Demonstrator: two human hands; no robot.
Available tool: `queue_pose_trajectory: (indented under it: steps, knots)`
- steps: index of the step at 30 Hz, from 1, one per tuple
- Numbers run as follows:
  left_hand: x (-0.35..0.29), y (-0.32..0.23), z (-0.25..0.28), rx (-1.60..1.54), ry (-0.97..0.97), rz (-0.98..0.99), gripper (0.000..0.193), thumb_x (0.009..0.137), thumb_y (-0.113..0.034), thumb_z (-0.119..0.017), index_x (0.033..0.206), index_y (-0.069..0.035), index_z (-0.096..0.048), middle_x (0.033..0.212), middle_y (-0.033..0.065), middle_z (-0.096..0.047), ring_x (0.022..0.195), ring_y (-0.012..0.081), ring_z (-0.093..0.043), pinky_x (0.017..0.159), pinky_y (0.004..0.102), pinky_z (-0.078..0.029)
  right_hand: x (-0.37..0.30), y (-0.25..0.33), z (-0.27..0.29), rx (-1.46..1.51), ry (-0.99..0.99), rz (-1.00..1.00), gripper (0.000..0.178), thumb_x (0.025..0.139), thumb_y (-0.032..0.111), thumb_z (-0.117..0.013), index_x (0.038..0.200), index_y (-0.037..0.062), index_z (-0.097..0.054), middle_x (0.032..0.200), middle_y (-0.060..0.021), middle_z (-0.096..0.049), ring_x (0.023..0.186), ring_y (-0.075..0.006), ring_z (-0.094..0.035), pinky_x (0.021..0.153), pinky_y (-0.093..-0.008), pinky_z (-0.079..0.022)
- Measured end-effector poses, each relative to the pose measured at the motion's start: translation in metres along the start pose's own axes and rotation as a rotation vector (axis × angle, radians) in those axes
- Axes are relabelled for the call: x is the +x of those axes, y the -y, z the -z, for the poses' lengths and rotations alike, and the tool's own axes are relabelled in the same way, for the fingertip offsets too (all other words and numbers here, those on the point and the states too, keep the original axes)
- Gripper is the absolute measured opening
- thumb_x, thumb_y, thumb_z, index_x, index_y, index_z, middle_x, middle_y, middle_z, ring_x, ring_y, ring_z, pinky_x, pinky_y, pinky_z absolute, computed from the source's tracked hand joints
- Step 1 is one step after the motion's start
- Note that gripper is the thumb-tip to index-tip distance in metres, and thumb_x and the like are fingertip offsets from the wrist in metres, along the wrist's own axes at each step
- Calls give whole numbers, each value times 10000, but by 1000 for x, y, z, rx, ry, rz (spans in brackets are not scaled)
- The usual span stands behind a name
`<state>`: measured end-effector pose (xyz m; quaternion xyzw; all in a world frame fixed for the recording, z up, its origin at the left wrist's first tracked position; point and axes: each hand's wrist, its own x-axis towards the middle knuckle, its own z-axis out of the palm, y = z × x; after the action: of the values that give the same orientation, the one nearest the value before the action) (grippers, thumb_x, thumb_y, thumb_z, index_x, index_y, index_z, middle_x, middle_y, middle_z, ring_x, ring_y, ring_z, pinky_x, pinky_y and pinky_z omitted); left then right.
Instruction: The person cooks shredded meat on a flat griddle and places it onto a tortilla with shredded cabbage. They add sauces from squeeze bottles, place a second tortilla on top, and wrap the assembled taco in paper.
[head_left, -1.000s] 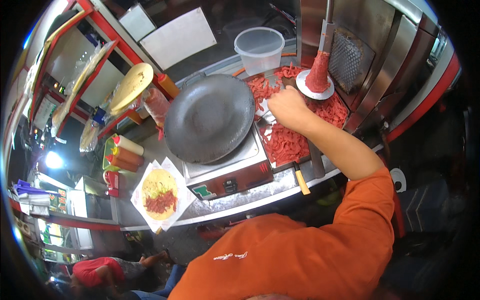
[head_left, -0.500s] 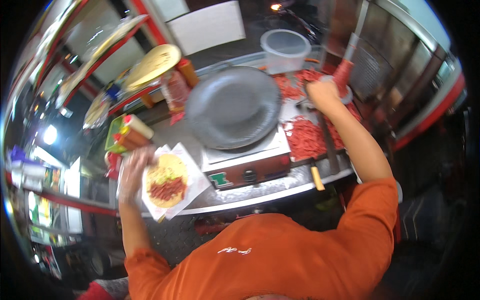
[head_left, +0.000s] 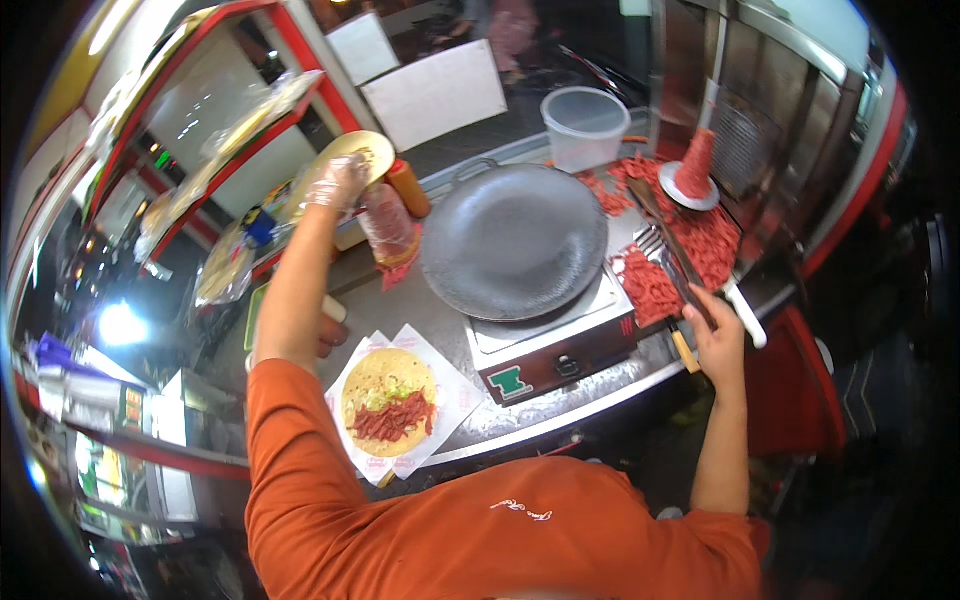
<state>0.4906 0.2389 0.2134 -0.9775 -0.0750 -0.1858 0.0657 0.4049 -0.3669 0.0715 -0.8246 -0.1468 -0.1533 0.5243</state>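
Note:
My left hand [head_left: 338, 182], in a clear plastic glove, reaches up to the round flatbreads [head_left: 372, 158] on the shelf at the back left. Its fingers lie over their surface; the fingertips are blurred. At the front of the meat tray, my right hand [head_left: 718, 338] is closed round what look like metal tongs [head_left: 652, 243], their tined end over the shredded red meat [head_left: 650, 288]. A dark bar [head_left: 668, 228] runs close beside them. On white paper [head_left: 455, 395] lies a flatbread [head_left: 365, 385] topped with shredded red meat and pale green shreds, below my left forearm.
A dark round griddle pan [head_left: 515, 240] sits on a stove [head_left: 560, 365]. A cone of red meat [head_left: 697, 165], a clear tub [head_left: 585, 125], a white-handled knife [head_left: 745, 315] and a yellow handle [head_left: 685, 352] surround the meat. Another person's hand [head_left: 330, 332] shows beside my left forearm.
My left hand has gone from beside the topped flatbread up to the shelf. My right hand has come back from near the meat cone to the tray's front. The view has shifted.

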Motion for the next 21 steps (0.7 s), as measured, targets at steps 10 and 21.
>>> queue_pose_trajectory:
  steps: [10, 21]
  knots:
    - [-3, 3, 23, 170, 224, -80, 480, 906, -374, -597, 1270, -63, -642, 1127, 272, -678, 1064, 422, -656, 963, 499, -497, -79, -44, 13, 308, -254, -536, 368, 998, 178, -631, 1290, -43, -604, 864, -39, -633, 535, -37, -469, 465, -212, -374]
    - [11, 28, 2, 34, 21, 101, 335, 955, -177, -505, 1254, -134, -650, 1058, 254, -691, 994, 422, -674, 808, 491, -529, 119, -51, -39, -628, 262, -130, 229, 920, 214, -617, 958, 2, -695, 1015, -211, -703, 928, -399, -694, 814, -484, -549]
